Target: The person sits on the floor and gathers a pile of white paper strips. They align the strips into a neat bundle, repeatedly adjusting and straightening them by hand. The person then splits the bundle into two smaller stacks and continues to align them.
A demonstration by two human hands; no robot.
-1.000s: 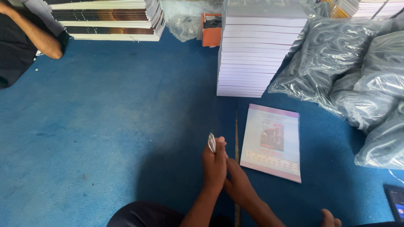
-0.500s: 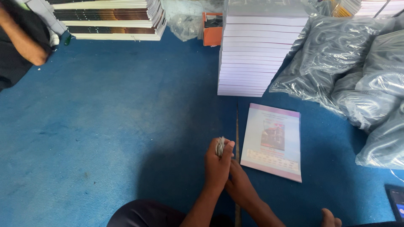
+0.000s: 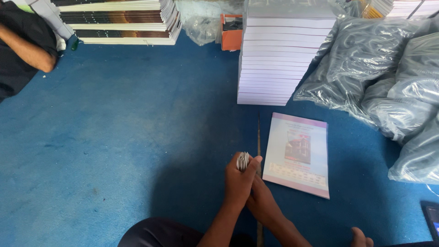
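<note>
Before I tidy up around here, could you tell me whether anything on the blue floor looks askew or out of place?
Only slightly. The single pink-and-white booklet lies by itself, turned a little off square beside the tall white stack. A thin stick lies on the blue floor beside it, running under the hands. Nothing looks spilled or damaged.

Blue floor mat [image 3: 114,137], pale pink-and-lilac booklet [image 3: 299,153], white booklet stack [image 3: 274,59].

Right hand [image 3: 263,203] partly hidden

Clear plastic bags [image 3: 379,77] heap at right (an orange box [image 3: 231,32] stands behind).
</note>
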